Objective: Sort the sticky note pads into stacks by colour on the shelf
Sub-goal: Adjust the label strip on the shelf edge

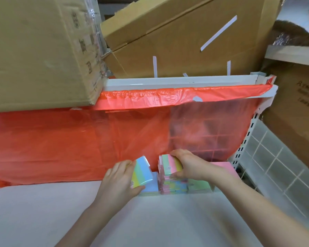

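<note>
My left hand (119,180) grips a striped pad (143,172) of blue, green and yellow bands, tilted up above a pale blue pad (152,188) lying flat on the shelf (43,211). My right hand (187,166) holds a green-and-pink striped pad (169,166) on top of a stack of multicoloured pads (173,186). Behind my right wrist lies a pink pad (223,166), and a green pad (198,187) sits beside the stack, partly hidden by my forearm.
Red plastic sheeting (78,143) hangs along the back of the shelf. Cardboard boxes (34,50) sit on the upper shelf (168,81). A white perforated upright (246,139) and wire grid (275,166) bound the right side.
</note>
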Demonstrator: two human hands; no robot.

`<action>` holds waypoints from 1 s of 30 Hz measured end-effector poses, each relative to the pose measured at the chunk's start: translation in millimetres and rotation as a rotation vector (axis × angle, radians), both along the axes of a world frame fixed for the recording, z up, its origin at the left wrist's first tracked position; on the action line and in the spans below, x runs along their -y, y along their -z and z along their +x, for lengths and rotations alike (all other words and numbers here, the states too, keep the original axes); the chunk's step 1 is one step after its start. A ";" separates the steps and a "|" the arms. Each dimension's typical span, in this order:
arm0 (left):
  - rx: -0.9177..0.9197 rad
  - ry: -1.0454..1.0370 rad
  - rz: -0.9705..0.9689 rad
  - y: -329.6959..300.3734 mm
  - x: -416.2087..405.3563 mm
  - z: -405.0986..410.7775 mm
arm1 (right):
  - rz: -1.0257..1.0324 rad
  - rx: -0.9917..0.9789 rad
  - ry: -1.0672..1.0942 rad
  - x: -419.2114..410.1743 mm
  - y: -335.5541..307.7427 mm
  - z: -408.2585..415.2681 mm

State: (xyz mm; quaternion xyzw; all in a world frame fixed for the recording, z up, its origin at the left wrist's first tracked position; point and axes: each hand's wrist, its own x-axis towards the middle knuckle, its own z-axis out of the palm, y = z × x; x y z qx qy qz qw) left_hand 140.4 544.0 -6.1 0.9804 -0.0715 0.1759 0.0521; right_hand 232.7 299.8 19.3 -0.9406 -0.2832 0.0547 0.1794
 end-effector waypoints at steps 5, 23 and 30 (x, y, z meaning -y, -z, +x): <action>0.028 0.046 0.009 -15.0 20.0 9.4 | 0.104 0.016 0.013 9.3 1.9 -7.1; -0.317 0.308 0.001 -30.5 92.3 74.1 | 0.620 -0.045 0.398 34.2 48.4 -36.9; -0.306 0.338 -0.219 -15.0 74.8 63.0 | 0.595 0.036 0.399 27.5 47.7 -38.0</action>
